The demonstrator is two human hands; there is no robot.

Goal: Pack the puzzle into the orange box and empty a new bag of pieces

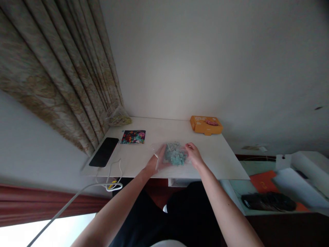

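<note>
Between my two hands is a clear plastic bag (pixel 175 154) filled with small teal and pale pieces, just above or on the front part of the white table (pixel 164 128). The pieces are too small to tell apart. My left hand (pixel 159 158) grips the bag's left side, its fingers partly behind the plastic. On the other side, my right hand (pixel 193 154) pinches the bag's edge between thumb and fingers. A booklet with a dark floral cover (pixel 133 137) lies beyond my left hand.
A black phone (pixel 104 152) with a white cable (pixel 84 190) lies at the table's left edge. Another clear bag (pixel 118 118) sits by the curtain (pixel 59 61). An orange box (pixel 206 125) stands at the back right. A lower glass shelf right of the table holds a dark glossy item (pixel 268 201).
</note>
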